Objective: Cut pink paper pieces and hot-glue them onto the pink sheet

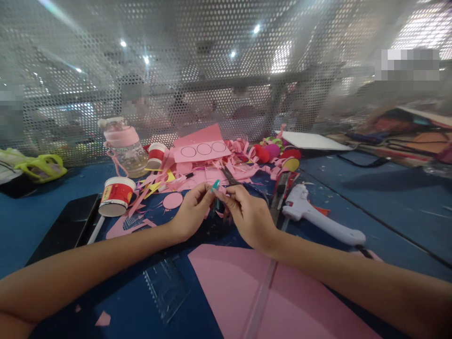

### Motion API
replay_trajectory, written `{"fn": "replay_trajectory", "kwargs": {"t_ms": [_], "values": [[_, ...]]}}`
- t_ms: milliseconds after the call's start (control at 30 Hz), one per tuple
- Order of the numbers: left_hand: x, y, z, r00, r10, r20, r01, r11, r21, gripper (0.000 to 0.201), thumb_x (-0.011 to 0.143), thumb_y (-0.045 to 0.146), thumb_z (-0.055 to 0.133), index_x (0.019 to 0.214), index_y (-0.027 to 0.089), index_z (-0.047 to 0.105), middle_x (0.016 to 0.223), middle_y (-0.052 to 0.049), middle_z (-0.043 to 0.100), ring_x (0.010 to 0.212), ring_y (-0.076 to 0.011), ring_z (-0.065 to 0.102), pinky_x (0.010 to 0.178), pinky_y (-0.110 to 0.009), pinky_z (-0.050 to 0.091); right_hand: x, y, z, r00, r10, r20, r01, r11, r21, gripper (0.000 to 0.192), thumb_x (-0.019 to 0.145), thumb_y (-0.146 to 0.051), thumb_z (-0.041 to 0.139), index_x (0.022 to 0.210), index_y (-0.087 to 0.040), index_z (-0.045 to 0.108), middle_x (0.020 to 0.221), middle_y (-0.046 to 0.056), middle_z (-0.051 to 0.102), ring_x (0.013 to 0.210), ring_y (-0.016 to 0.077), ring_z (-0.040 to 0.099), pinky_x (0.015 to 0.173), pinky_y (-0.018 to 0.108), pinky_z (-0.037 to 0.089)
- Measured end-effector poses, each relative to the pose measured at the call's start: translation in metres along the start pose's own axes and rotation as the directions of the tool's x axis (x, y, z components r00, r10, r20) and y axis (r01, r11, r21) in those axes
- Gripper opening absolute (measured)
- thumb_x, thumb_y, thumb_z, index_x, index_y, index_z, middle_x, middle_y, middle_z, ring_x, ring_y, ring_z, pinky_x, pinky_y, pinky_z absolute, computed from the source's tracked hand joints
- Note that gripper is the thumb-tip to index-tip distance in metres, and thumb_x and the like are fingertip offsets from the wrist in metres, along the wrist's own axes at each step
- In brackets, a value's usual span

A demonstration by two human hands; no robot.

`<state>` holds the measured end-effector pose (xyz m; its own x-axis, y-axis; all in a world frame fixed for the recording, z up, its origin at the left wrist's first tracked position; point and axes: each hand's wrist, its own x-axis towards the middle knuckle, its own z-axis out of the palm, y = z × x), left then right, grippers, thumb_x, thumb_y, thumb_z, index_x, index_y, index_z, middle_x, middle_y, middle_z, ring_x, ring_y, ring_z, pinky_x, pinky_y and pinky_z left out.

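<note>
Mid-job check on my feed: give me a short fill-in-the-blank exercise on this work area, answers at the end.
1. The left hand and right hand are close together above a ____ tabletop.
2. The pink sheet behind them shows a row of ____ drawn circles.
3. The glue gun lies nearer the ____ hand.
4. The wide lid of the clear bottle is ____.

Missing words: blue; three; right; pink.
</note>
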<state>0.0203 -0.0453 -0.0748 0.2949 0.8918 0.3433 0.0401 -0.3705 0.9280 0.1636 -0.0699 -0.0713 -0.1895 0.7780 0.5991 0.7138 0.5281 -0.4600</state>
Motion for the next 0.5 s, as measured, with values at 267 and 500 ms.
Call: {"fn": "replay_trajectory", "kwargs": {"t_ms": [267, 500], "values": [[-0.0008, -0.0022, -0.0037, 0.998, 0.023, 0.061, -0.027, 0.998, 0.064, 0.021, 0.085, 0.034, 0.041, 0.071, 0.018, 0.044, 0.057, 0.005, 0.038, 0.051, -0.0081, 0.035, 0.051, -0.022, 0.031, 0.0036, 0.0057, 0.0022, 0.991, -0.116, 0.061, 0.115, 0.993, 0.004, 0.029, 0.089, -0.037, 0.038, 0.102, -0.015, 0.050, 0.089, 0.011, 0.065, 0.074, 0.0202, 0.063, 0.063, 0.029, 0.045], [-0.0016, -0.0054, -0.0063, 0.994, -0.026, 0.111, 0.017, 0.997, 0.078, 0.021, 0.083, 0.031, 0.042, 0.067, 0.018, 0.040, 0.058, 0.005, 0.039, 0.053, -0.0088, 0.035, 0.049, -0.021, 0.030, 0.0029, 0.0035, 0.0015, 0.990, -0.120, 0.080, 0.120, 0.993, 0.004, 0.026, 0.089, -0.039, 0.038, 0.097, -0.016, 0.047, 0.084, 0.008, 0.063, 0.067, 0.0171, 0.061, 0.060, 0.027, 0.044]]}}
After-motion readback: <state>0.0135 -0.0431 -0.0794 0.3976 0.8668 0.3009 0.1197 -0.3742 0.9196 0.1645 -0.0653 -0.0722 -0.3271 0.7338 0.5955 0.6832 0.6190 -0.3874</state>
